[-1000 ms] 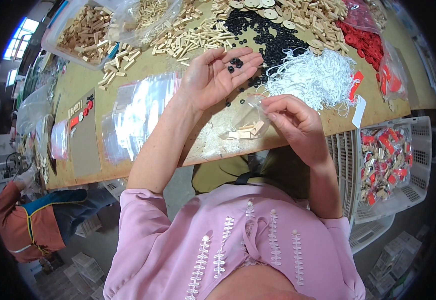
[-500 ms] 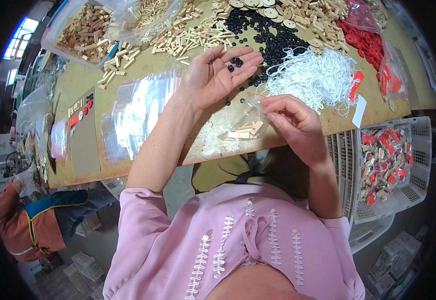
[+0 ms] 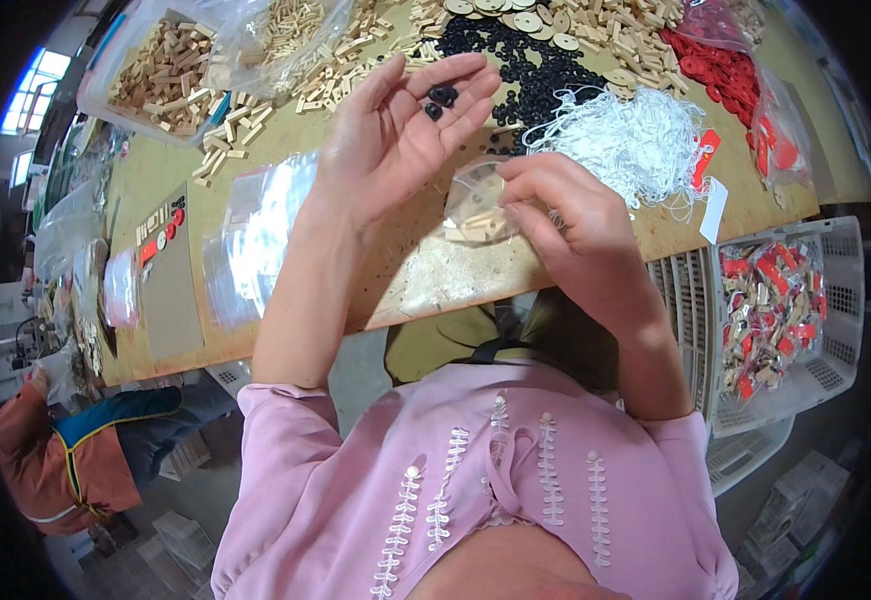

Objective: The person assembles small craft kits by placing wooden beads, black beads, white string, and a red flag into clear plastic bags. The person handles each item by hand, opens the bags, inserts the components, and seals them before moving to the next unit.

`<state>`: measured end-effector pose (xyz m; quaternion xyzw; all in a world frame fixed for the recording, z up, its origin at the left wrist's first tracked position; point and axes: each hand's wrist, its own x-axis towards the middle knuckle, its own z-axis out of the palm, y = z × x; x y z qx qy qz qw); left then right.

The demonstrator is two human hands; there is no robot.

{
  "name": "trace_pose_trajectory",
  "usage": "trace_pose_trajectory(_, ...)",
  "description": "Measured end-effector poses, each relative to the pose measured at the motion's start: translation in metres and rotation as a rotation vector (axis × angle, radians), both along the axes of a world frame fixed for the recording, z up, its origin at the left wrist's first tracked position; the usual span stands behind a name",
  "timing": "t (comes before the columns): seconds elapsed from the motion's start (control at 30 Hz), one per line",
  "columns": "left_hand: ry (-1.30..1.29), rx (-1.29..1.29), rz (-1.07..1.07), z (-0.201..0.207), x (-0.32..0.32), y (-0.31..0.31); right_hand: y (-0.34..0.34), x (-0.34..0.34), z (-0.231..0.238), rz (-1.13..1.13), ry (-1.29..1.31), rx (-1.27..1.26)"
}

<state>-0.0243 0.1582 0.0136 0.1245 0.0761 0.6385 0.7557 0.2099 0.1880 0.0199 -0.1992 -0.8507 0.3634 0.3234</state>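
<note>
Palm up, my left hand (image 3: 391, 125) carries several small black rings (image 3: 442, 97); its fingers are spread and slightly curled beneath them. My right hand (image 3: 581, 215) pinches the edge of a small clear plastic bag (image 3: 476, 203) between thumb and fingers. Pale wooden pieces lie inside that bag, which is held over the near part of the table, just below my left hand. A heap of black rings (image 3: 546, 80) is spread beyond my hands. Beside it, a tangle of white string (image 3: 626, 145) lies behind my right hand.
Wooden pieces fill a plastic tub (image 3: 106, 95) at the far left. Flat clear bags (image 3: 246, 250) lie left of my forearm. Red parts (image 3: 721, 80) are piled far right. A white crate (image 3: 836, 275) at right holds filled bags. Another person's sleeve (image 3: 26, 430) shows at left.
My left hand has moved up and left with the black rings, which are now bunched closer. My right hand has shifted up and left, bringing the bag nearer my left hand.
</note>
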Motion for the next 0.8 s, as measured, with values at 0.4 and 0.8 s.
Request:
trace_pose_trajectory(0.4,0.789,0.042,0.402,0.038,0.046,-0.025,-0.01,-0.028,0.011,-0.001,0.033,0.066)
trace_pose_trajectory(0.8,1.448,0.126,0.659,0.007,-0.005,-0.038,0.006,0.015,0.015,-0.055,0.045,0.11)
